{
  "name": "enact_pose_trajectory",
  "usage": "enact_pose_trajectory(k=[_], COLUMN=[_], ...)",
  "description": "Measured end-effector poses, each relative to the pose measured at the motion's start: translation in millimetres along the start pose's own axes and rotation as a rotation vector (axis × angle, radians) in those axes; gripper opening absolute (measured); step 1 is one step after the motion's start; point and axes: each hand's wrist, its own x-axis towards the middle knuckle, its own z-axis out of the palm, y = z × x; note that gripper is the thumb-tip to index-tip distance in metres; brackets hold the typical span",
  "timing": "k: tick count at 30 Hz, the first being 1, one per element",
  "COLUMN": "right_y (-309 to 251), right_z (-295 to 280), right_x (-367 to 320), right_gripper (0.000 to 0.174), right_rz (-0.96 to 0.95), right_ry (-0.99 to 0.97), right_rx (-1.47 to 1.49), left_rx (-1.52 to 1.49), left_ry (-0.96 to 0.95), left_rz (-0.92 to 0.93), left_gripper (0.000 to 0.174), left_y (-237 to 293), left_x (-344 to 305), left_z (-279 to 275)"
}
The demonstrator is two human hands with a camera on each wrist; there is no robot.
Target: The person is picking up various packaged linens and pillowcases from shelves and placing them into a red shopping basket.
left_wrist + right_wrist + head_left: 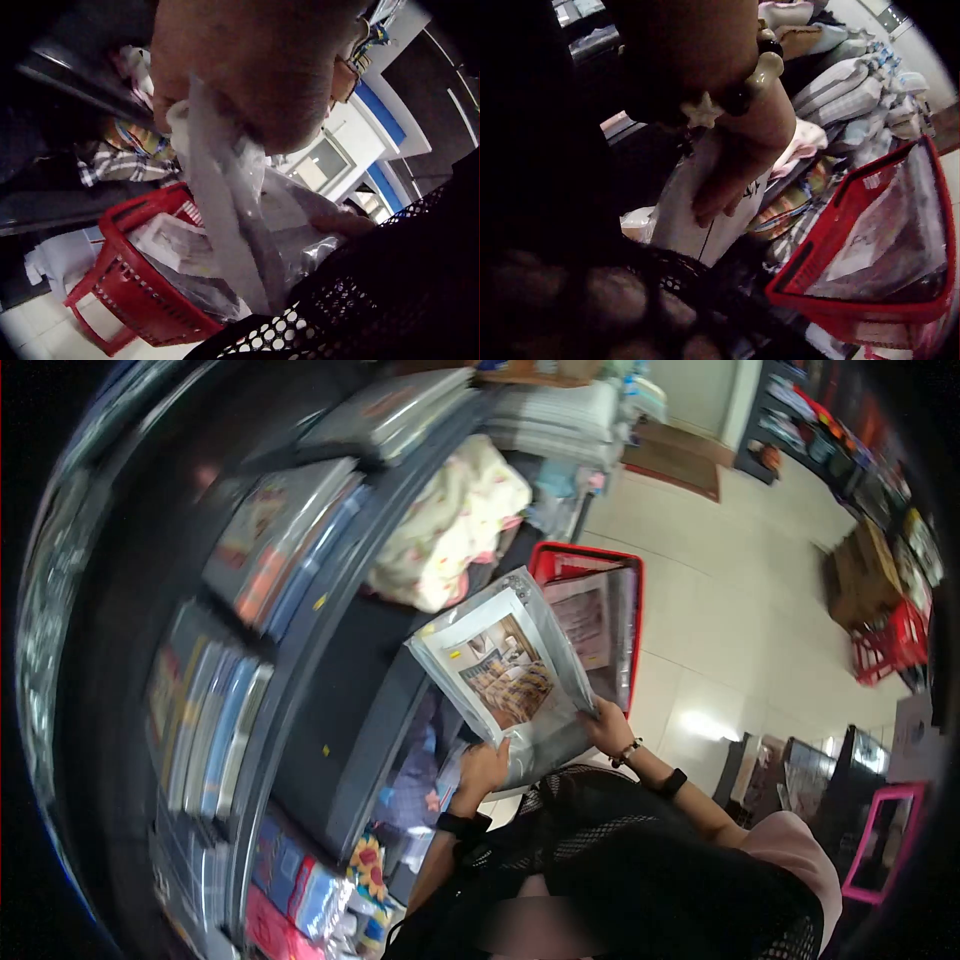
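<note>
A flat bedding pack (505, 685) in clear plastic, its card showing a made-up bed, tilts in front of the body in the head view. My left hand (482, 768) grips its lower left corner, thumb over the front. On the right edge, my right hand (608, 730) holds the pack with the fingers underneath. The left wrist view has the left hand (247, 75) close up over the crumpled plastic (225, 202). From the right wrist, the right hand (742, 165) lies against the pack's pale face (679, 217).
A red basket (637, 630) with similar packs inside stands just beyond the pack. Dark shelves (330, 700) on the left carry several packaged sets (215, 710) and a folded floral cloth (455, 525). Tiled floor (700, 600) stretches right toward a cardboard box (865, 575) and another red basket (890, 645).
</note>
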Motion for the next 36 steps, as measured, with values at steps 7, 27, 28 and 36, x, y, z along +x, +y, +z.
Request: enact_pose_trajectory(k=[7, 27, 28, 36], right_y=[44, 71, 72, 146], right_z=[-71, -90, -90, -49], right_x=[1, 65, 78, 102], right_gripper=[0.024, 0.024, 0.025, 0.033], right_rz=[0.243, 0.485, 0.525, 0.450], right_ry=[0.250, 0.319, 0.228, -0.552], right_rx=[-0.014, -0.257, -0.372, -0.499], left_rx=[-0.182, -0.031, -0.028, 0.254], left_ry=[-0.245, -0.430, -0.417, -0.663], left_rz=[0.195, 0.496, 0.505, 0.323], left_gripper=[0.047, 0.046, 0.046, 0.037], left_y=[66, 92, 89, 19], left_x=[89, 223, 233, 284], left_z=[41, 64, 63, 88])
